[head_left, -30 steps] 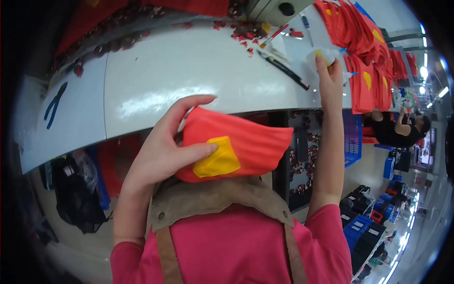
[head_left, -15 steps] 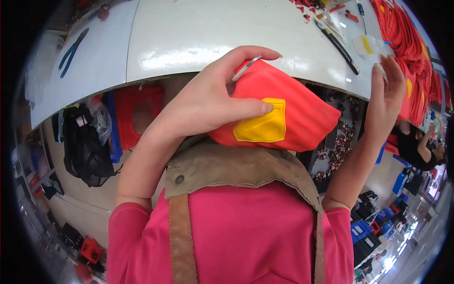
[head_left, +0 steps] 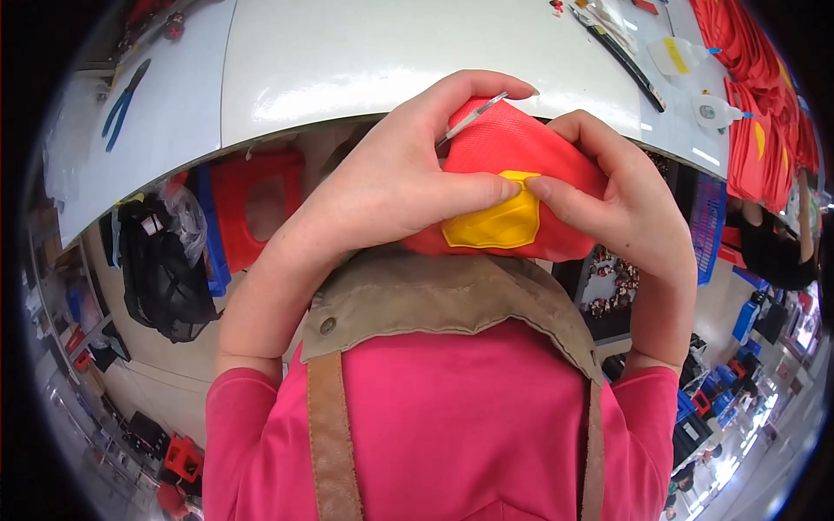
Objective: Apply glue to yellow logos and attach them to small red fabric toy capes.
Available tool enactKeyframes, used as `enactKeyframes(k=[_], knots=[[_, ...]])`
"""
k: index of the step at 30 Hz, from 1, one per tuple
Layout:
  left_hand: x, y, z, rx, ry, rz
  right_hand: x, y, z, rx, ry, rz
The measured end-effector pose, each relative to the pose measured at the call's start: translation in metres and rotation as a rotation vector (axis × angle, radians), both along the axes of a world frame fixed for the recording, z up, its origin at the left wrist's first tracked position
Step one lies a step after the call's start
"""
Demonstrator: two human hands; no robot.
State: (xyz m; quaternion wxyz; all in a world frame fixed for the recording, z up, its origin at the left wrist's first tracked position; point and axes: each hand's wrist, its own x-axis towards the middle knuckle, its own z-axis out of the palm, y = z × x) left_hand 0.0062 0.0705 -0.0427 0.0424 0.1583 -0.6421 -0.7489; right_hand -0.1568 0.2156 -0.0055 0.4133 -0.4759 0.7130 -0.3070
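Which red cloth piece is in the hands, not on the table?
The red piece with the yellow patch, gripped by the left hand and right hand. The other red pieces lie stacked on the table's right side.

Two hands: left hand point(head_left: 391, 187), right hand point(head_left: 621, 204), both on one red fabric piece point(head_left: 521, 143) with one yellow patch point(head_left: 493, 224). One thin metal tool point(head_left: 472, 119), two glue bottles point(head_left: 682, 56) point(head_left: 714, 110), one blue-handled pliers point(head_left: 122, 102). One red plastic stool point(head_left: 256, 204), one black bag point(head_left: 161, 265).
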Motion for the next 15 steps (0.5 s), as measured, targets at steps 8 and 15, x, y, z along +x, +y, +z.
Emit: enactKeyframes(k=[8,15], knots=[[-0.0014,0.0045,-0.0064,-0.067,0.024,-0.028,-0.0012,0.006,-0.0051,0.029,-0.02,-0.009],[-0.0016,0.0038,-0.007,-0.122,0.021,-0.035,-0.0004,0.0072,-0.0092,0.016,-0.04,-0.032]])
